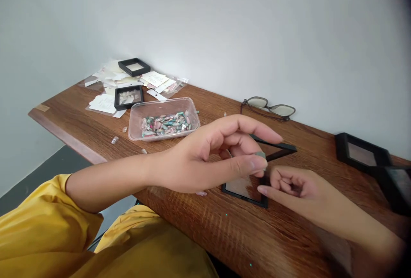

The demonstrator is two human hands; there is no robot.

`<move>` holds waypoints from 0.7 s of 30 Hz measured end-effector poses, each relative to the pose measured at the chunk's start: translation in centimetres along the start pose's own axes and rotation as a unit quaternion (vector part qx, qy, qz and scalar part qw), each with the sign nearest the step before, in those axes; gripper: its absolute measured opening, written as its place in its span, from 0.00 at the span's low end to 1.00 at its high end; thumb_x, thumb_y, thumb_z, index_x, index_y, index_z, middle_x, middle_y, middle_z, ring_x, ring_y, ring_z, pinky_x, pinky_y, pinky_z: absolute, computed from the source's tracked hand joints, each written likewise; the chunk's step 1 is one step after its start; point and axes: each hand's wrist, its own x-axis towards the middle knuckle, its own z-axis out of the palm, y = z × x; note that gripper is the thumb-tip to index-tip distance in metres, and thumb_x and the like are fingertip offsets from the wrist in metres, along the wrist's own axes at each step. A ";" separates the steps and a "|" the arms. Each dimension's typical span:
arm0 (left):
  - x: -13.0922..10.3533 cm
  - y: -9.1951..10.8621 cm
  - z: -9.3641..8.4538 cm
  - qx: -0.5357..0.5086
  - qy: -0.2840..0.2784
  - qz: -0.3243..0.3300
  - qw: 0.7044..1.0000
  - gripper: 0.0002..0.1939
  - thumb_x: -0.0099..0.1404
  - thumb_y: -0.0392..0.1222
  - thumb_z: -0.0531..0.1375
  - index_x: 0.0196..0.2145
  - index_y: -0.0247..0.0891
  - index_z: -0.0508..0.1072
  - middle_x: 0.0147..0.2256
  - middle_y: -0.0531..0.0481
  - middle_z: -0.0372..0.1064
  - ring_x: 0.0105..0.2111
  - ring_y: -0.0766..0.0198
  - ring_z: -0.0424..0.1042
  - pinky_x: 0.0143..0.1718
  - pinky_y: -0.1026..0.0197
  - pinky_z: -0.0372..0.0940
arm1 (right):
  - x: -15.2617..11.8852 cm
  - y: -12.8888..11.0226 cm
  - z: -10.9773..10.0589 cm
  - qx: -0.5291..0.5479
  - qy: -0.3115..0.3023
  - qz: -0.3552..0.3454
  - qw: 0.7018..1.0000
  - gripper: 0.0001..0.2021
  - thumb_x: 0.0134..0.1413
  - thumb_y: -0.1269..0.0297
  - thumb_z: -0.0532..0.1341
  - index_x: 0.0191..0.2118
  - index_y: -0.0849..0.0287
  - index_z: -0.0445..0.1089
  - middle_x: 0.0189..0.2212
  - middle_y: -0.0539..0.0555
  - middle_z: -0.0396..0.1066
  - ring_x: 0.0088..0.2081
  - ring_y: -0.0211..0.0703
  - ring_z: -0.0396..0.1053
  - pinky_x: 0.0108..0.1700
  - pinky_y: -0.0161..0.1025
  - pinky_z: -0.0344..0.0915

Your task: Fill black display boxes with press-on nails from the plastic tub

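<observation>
My left hand [221, 156] is held above the table, its thumb and fingertips closed on a small grey-green piece [260, 155], mostly covered by the thumb. The index finger stretches out past it. Below lies a black display frame [245, 201] with a clear film, its other half [279, 153] angled open behind my fingers. My right hand [302, 190] is at the frame's right edge, fingers curled and thumb tip over the rim. A clear plastic tub [163, 137] of small pink, teal and silvery pieces [165, 123] stands left of my hands.
Eyeglasses [268, 107] lie by the wall. Black frames [362, 152] stand at the right. Two smaller black frames [134, 67] sit at the far left among white cards and plastic sleeves [105, 103]. A few loose pieces [114, 140] lie near the tub on the wooden table [73, 115].
</observation>
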 end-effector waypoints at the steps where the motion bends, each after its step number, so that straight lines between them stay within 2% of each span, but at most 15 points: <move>1: -0.1 -0.7 0.1 -0.011 0.000 0.000 1.000 0.11 0.79 0.38 0.62 0.55 0.40 0.67 0.36 0.55 0.72 0.34 0.72 0.76 0.40 0.68 0.74 | -0.1 -0.2 0.2 -0.004 0.032 -0.022 0.999 0.31 0.61 0.36 0.69 0.22 0.55 0.61 0.18 0.43 0.51 0.21 0.34 0.48 0.21 0.33 0.48; 3: -0.3 -1.9 0.3 -0.015 0.003 -0.004 1.000 0.12 0.80 0.40 0.60 0.57 0.41 0.63 0.36 0.55 0.68 0.33 0.72 0.72 0.39 0.68 0.73 | -0.2 -0.7 0.7 -0.003 0.087 -0.067 0.994 0.29 0.63 0.39 0.69 0.23 0.55 0.63 0.17 0.42 0.49 0.19 0.33 0.46 0.20 0.33 0.45; 5: -0.7 -2.7 0.5 -0.007 -0.014 -0.009 1.000 0.14 0.81 0.41 0.60 0.58 0.41 0.60 0.37 0.55 0.67 0.35 0.72 0.71 0.39 0.68 0.71 | -0.3 -1.3 1.5 0.007 0.141 -0.121 0.983 0.24 0.65 0.44 0.70 0.26 0.54 0.67 0.17 0.41 0.52 0.18 0.32 0.48 0.20 0.33 0.47; 8: -1.0 -3.4 0.7 0.010 -0.043 -0.025 0.999 0.15 0.81 0.42 0.59 0.59 0.42 0.57 0.39 0.54 0.66 0.35 0.71 0.69 0.36 0.67 0.67 | -0.4 -1.8 2.9 0.025 0.191 -0.200 0.961 0.11 0.67 0.51 0.71 0.39 0.51 0.75 0.19 0.40 0.59 0.19 0.33 0.56 0.23 0.33 0.57; 10: -1.1 -3.6 0.9 0.026 -0.051 -0.033 0.998 0.16 0.81 0.43 0.58 0.59 0.42 0.56 0.39 0.54 0.66 0.33 0.71 0.66 0.34 0.66 0.64 | -0.4 -2.0 3.7 0.035 0.202 -0.230 0.951 0.10 0.67 0.53 0.72 0.48 0.47 0.76 0.21 0.40 0.61 0.21 0.33 0.60 0.26 0.34 0.62; 12: -1.2 -3.7 1.0 0.039 -0.058 -0.033 0.997 0.16 0.82 0.44 0.58 0.59 0.41 0.56 0.39 0.54 0.65 0.33 0.70 0.65 0.33 0.64 0.63 | -0.4 -2.2 4.3 0.041 0.217 -0.244 0.944 0.13 0.67 0.55 0.73 0.53 0.46 0.77 0.22 0.40 0.62 0.21 0.33 0.61 0.26 0.34 0.62; 16: -1.3 -3.7 1.1 0.054 -0.057 -0.040 0.996 0.16 0.82 0.45 0.58 0.59 0.40 0.56 0.39 0.53 0.67 0.35 0.69 0.67 0.36 0.63 0.65 | -0.5 -2.8 4.8 0.039 0.254 -0.251 0.933 0.15 0.66 0.62 0.74 0.56 0.44 0.81 0.23 0.41 0.64 0.21 0.32 0.61 0.25 0.34 0.62; 21: -1.4 -3.8 1.0 0.050 -0.042 -0.080 0.995 0.19 0.79 0.45 0.62 0.58 0.42 0.56 0.38 0.53 0.69 0.31 0.69 0.66 0.34 0.62 0.64 | -0.8 -3.8 4.8 0.035 0.245 -0.251 0.936 0.14 0.65 0.62 0.75 0.54 0.41 0.83 0.23 0.42 0.69 0.20 0.32 0.62 0.23 0.33 0.63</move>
